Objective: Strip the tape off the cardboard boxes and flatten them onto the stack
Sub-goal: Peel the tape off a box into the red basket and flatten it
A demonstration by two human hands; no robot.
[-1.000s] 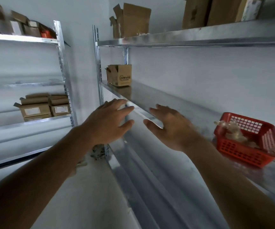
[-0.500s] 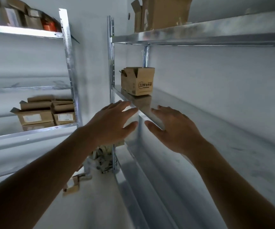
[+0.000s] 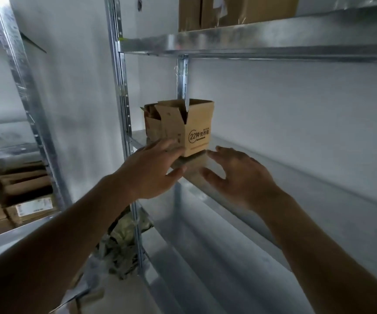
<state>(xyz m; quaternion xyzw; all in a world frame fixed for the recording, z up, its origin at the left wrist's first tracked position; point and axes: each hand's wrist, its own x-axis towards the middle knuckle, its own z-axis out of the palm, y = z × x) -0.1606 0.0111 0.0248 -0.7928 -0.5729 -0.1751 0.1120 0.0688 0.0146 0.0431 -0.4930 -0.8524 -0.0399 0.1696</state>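
The small cardboard box (image 3: 184, 128) stands upright at the left end of the middle shelf (image 3: 262, 175), close to the front edge and just beside the rear upright post (image 3: 182, 78). Your left hand (image 3: 151, 171) has its fingers spread and straight, the fingertips at the box's lower left face; whether they touch it you cannot tell. Your right hand (image 3: 239, 177) is also spread wide, holding nothing, its fingertips just beside the box's lower right corner.

Expect the box to be light and probably empty: its top flaps stand open and loose, and nothing shows inside, though the interior is mostly hidden. The walls are thin corrugated board, stiff enough to hold shape but easy to crush, so clamp it by the two opposite side walls low down, not by the floppy flaps.

On the top shelf (image 3: 251, 41) larger boxes (image 3: 228, 12) stand; the rack on the left (image 3: 24, 87) carries more cartons (image 3: 24, 200), contents unseen.
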